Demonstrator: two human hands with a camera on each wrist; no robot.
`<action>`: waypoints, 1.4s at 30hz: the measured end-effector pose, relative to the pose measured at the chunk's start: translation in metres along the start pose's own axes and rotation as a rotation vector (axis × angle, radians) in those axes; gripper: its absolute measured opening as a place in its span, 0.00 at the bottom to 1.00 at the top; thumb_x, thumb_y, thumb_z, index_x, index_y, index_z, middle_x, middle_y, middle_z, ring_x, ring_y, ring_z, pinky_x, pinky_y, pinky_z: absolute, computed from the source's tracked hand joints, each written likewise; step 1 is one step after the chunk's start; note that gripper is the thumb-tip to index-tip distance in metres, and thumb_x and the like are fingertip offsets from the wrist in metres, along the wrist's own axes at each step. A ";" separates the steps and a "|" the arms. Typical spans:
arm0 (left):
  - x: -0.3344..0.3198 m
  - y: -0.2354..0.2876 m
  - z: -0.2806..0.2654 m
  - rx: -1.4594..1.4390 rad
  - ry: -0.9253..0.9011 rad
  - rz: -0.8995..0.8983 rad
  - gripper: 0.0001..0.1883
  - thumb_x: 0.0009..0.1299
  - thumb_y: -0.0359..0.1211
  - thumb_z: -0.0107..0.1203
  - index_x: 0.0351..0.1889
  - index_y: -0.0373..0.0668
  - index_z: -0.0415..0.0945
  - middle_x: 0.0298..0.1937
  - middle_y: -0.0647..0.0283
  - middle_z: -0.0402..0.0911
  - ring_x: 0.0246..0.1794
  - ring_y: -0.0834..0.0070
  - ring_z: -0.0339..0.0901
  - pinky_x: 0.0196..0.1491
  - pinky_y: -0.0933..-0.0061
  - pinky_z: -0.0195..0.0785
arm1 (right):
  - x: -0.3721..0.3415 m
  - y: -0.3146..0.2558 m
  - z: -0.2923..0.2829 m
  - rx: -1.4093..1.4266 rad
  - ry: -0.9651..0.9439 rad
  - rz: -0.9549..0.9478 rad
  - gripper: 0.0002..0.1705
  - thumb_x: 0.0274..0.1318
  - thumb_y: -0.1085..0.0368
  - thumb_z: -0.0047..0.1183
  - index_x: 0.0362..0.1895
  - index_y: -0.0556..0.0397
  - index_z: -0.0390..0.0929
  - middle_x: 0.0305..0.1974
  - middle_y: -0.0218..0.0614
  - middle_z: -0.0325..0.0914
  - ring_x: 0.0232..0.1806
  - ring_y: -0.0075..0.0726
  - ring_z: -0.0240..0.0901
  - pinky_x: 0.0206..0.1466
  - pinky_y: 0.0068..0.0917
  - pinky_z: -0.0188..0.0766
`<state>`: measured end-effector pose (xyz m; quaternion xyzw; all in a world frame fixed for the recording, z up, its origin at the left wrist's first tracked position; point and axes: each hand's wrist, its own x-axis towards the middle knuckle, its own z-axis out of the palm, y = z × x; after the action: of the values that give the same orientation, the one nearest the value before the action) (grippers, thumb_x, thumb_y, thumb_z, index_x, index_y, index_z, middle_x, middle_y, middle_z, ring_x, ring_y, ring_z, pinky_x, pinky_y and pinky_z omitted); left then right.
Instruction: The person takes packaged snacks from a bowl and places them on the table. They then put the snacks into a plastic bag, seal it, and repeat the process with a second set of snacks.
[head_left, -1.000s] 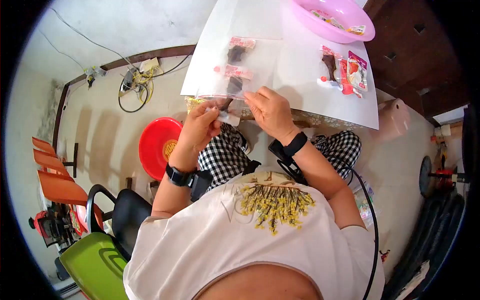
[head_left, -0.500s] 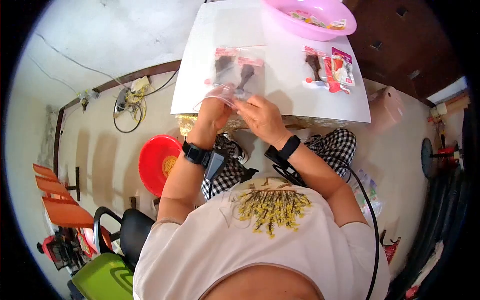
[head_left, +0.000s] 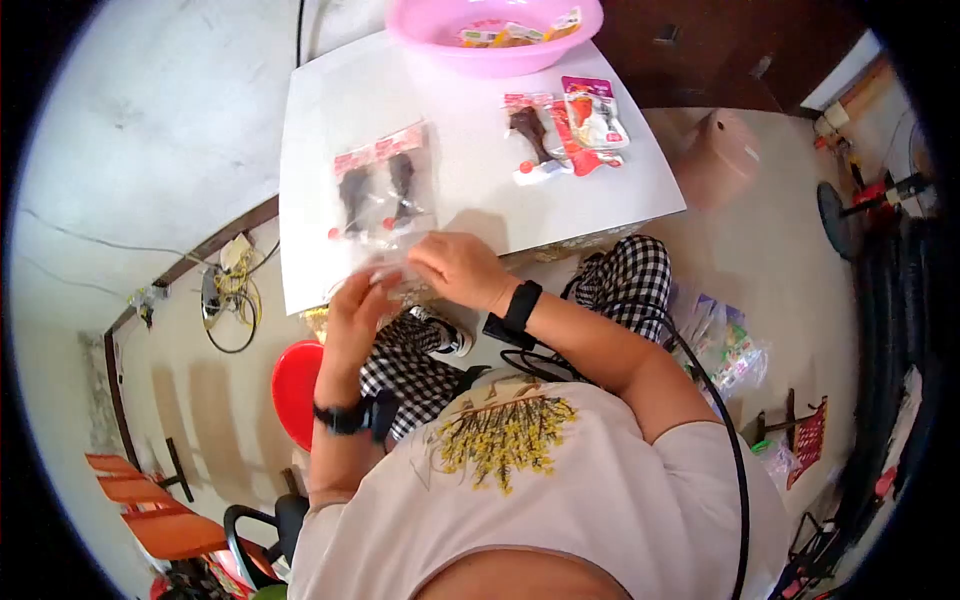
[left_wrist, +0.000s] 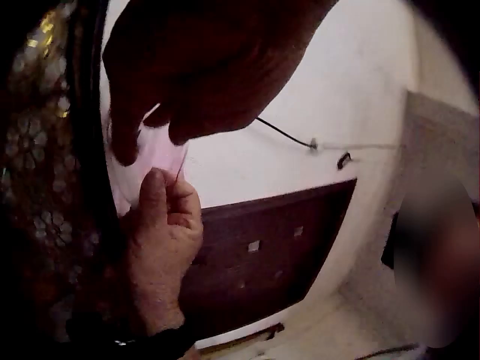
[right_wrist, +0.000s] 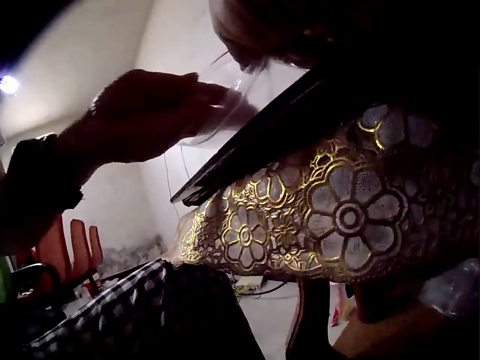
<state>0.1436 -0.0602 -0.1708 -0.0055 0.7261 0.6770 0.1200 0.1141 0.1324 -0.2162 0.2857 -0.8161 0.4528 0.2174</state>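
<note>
A clear zip bag (head_left: 420, 215) with a red line at its mouth lies near the table's front left edge. Inside it, side by side, are two dark packaged drumsticks (head_left: 402, 180) with pink-and-white labels. My right hand (head_left: 462, 268) pinches the rim of the bag's mouth between thumb and fingers, seen close in the left wrist view. At the mouth's other side is my left hand (head_left: 352, 318). Its fingers (right_wrist: 214, 101) reach forward, fairly straight and partly behind the clear plastic in the right wrist view.
A pink basin (head_left: 490, 55) with several small packets stands at the back of the white table (head_left: 470, 185). Another packaged drumstick (head_left: 530, 130) lies right of the bag, beside red and purple packets (head_left: 595, 115). A red basin (head_left: 297, 390) is on the floor at left.
The second packaged drumstick, earlier pushed in at the bag's mouth by my left hand, now lies inside beside the first. My left hand has drawn back towards the mouth. The head view has shifted.
</note>
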 end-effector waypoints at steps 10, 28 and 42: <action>0.056 0.085 0.042 0.620 -0.202 0.401 0.12 0.68 0.27 0.54 0.48 0.31 0.75 0.40 0.57 0.81 0.40 0.78 0.77 0.40 0.78 0.72 | -0.001 -0.002 -0.003 -0.165 -0.181 -0.087 0.04 0.45 0.65 0.52 0.26 0.49 0.71 0.27 0.35 0.71 0.33 0.45 0.73 0.34 0.40 0.71; 0.172 0.038 0.191 1.265 0.043 0.187 0.42 0.51 0.51 0.67 0.56 0.32 0.67 0.56 0.51 0.71 0.65 0.56 0.60 0.58 0.50 0.63 | -0.036 0.021 0.020 0.159 -0.012 0.074 0.34 0.49 0.59 0.54 0.62 0.52 0.63 0.64 0.49 0.59 0.60 0.53 0.65 0.60 0.42 0.65; 0.151 0.045 0.154 1.228 -0.063 0.060 0.24 0.50 0.38 0.63 0.44 0.37 0.76 0.48 0.50 0.77 0.53 0.55 0.73 0.51 0.55 0.69 | -0.027 0.011 0.004 0.328 -0.169 0.146 0.18 0.54 0.64 0.54 0.50 0.53 0.72 0.48 0.37 0.75 0.50 0.39 0.72 0.55 0.33 0.69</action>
<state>0.0153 0.1187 -0.1629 0.1050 0.9794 0.1381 0.1035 0.1266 0.1412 -0.2418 0.2941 -0.7653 0.5688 0.0652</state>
